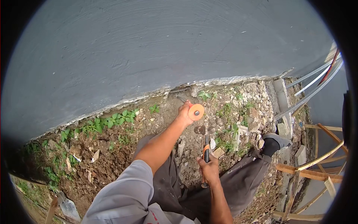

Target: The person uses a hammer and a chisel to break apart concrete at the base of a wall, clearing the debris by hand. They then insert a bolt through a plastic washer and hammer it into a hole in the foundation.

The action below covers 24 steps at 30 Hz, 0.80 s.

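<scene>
My left hand (pixel 184 112) is closed around a chisel with a round orange hand guard (pixel 199 108). The chisel's metal shaft (pixel 180 98) points toward the broken lower edge of the grey wall (pixel 167 48), near a small hollow. Its tip is hard to make out against the soil. My right hand (pixel 210 170) grips the black and orange handle of a hammer (pixel 206 145). The hammer's head is blurred and lies just below the chisel's guard, apart from it.
Green weeds (pixel 115 119) and loose stones (pixel 253 119) line the wall's foot. Metal channels (pixel 313 93) and wooden battens (pixel 313 173) stand at the right. A shovel-like blade (pixel 68 205) lies at lower left. My shoe (pixel 278 140) rests by a concrete edge.
</scene>
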Tool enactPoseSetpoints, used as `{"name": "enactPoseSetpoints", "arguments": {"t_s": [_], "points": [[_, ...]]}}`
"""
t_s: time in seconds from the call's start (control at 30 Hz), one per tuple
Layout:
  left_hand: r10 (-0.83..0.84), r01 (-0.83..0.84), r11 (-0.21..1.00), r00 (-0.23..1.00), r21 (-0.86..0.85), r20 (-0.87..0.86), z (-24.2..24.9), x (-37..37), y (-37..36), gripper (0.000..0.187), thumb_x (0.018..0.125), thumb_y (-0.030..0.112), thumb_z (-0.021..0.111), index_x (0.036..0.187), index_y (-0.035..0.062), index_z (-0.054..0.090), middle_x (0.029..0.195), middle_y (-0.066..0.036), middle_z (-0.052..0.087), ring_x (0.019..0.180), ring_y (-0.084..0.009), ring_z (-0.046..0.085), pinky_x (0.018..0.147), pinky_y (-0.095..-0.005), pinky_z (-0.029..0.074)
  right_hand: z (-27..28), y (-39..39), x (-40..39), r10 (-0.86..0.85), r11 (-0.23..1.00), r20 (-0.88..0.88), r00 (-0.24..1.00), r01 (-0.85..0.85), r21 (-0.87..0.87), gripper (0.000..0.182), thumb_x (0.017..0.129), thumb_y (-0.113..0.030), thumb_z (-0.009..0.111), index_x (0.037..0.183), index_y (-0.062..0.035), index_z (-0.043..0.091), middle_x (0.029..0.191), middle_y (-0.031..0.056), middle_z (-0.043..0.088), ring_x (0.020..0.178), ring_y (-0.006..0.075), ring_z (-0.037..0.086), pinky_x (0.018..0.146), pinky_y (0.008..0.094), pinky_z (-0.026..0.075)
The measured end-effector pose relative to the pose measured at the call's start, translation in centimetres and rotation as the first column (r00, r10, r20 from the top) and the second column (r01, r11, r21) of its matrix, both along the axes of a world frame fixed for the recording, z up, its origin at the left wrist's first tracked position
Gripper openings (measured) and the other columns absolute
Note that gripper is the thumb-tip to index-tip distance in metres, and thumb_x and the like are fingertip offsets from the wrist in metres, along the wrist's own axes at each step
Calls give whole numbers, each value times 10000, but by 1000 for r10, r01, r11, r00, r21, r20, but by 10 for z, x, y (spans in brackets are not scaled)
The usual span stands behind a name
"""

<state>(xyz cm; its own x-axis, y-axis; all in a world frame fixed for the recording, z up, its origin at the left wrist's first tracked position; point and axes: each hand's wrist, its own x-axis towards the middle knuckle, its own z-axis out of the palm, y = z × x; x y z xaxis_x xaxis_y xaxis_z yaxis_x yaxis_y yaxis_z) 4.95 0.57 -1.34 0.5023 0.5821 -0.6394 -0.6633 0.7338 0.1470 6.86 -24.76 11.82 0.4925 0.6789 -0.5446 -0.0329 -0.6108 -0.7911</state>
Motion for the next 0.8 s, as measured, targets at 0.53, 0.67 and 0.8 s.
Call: {"name": "enactPoseSetpoints", "arguments": {"t_s": [0.53, 0.67, 0.8], "points": [[-214, 266, 950, 936, 162, -278, -2, -5, -29, 157, 879, 219, 564, 829, 76, 524, 733, -42, 510, 648, -185, 539, 596, -381, 517, -48, -72, 18, -241, 920, 352, 904, 97, 380, 186, 820, -99, 694, 746, -8, 549, 607, -24, 470, 587, 66, 387, 520, 258, 353], [-249, 292, 946, 934, 143, -256, -1, -5, -23, 138, 903, 178, 503, 800, 90, 529, 743, -49, 563, 666, -203, 577, 654, -404, 526, -39, -62, 9, -206, 933, 346, 915, 77, 352, 208, 829, -96, 683, 717, -32, 520, 605, -34, 465, 578, 58, 386, 515, 257, 345], [-233, 274, 948, 945, 163, -229, -5, 1, -16, 149, 915, 196, 511, 812, 91, 536, 754, -48, 569, 668, -207, 578, 664, -406, 530, -32, -60, 6, -180, 914, 325, 928, 36, 404, 222, 842, -104, 674, 708, -50, 505, 597, -61, 442, 571, 55, 391, 524, 246, 347]]}}
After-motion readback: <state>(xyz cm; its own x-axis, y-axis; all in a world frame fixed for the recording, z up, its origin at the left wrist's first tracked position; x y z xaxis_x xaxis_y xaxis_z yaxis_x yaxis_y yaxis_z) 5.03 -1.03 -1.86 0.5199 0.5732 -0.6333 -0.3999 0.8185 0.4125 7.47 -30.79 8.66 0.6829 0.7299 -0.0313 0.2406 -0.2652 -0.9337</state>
